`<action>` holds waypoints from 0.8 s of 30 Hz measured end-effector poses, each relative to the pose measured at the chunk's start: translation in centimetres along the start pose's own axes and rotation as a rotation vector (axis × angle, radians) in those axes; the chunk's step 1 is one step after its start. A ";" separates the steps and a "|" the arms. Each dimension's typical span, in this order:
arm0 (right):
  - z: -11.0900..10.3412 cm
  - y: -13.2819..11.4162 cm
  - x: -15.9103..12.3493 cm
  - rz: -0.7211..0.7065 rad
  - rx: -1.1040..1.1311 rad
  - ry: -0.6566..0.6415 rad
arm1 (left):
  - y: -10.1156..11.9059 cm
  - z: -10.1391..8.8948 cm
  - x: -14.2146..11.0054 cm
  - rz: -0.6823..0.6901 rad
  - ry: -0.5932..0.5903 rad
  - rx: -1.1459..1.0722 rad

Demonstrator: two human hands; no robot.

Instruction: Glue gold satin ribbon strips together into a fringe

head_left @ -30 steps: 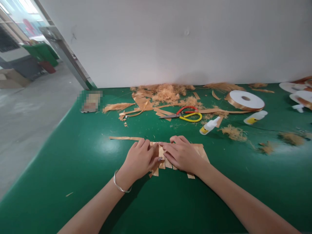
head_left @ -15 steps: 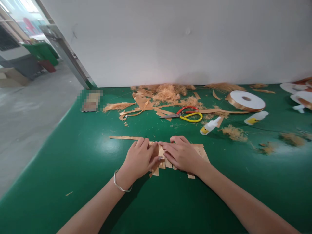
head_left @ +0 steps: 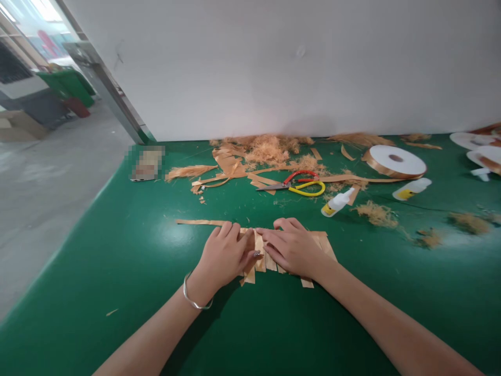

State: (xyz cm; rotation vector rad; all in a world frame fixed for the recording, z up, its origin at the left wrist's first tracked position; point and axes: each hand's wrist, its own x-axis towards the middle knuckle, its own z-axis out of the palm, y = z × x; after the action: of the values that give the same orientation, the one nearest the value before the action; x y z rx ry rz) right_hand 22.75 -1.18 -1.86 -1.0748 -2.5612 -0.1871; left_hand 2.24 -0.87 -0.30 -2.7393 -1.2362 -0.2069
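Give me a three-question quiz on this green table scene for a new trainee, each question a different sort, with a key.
1. Multiple choice: on which side does the person wear the silver bracelet?
A) right
B) left
C) both
2. True or false: the scissors have one red handle and one yellow handle.
3. Fill in the blank: the left hand and the right hand both touch flat tan ____ on the table.

Key:
1. B
2. True
3. strips
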 end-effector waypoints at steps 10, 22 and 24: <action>-0.6 0.0 0.1 0.050 0.032 0.044 | 0.0 0.0 0.0 0.015 0.077 0.016; -0.9 8.8 11.8 0.615 0.062 -0.241 | -0.3 -0.9 0.0 0.066 0.204 -0.010; 0.2 9.9 13.7 0.652 0.069 -0.322 | -0.6 -1.0 0.0 0.061 0.218 -0.013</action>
State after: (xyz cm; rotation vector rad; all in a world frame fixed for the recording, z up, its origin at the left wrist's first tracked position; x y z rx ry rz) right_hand 20.82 14.96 2.91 -1.9641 -2.2881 0.2591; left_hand 1.72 -0.70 0.66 -2.6735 -1.0953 -0.4935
